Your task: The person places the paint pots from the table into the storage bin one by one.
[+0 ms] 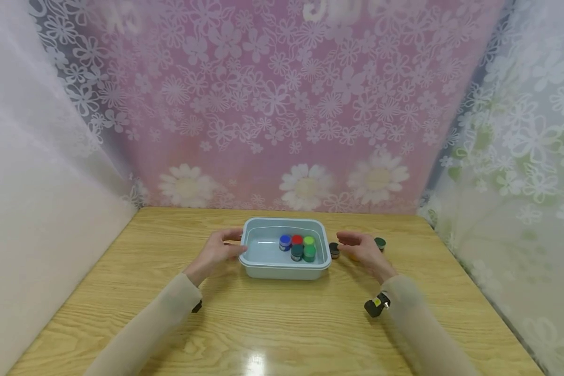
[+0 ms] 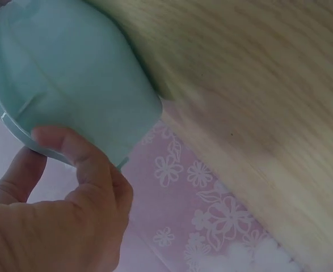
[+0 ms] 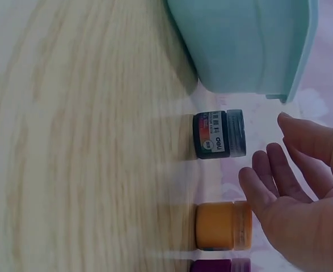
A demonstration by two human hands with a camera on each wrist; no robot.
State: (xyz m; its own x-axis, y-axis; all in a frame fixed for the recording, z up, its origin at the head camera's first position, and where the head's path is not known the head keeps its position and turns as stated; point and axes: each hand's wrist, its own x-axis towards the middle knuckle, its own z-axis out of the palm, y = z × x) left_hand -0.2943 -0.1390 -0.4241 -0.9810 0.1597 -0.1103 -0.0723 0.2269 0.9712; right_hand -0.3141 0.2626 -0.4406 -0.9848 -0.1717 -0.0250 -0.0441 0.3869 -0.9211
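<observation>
A pale blue-green plastic basin (image 1: 282, 273) stands in the middle of the table. My left hand (image 1: 216, 253) pinches its left rim between thumb and fingers, as the left wrist view shows on the basin's side wall (image 2: 81, 73). Inside, toward the right, sit several small paint jars, among them a blue one (image 1: 285, 242), a red one (image 1: 296, 240) and a green one (image 1: 309, 254). My right hand (image 1: 364, 250) hovers right of the basin, fingers loosely spread and empty. Below its fingertips a dark paint jar (image 3: 218, 135) stands upright beside the basin.
Farther right stand an orange jar (image 3: 220, 225), mostly hidden by my right hand in the head view, a purple jar (image 3: 217, 266) and a dark-green-lidded jar (image 1: 380, 244). A pink floral curtain (image 1: 272, 104) hangs behind the wooden table (image 1: 282, 324), with pale curtains at both sides.
</observation>
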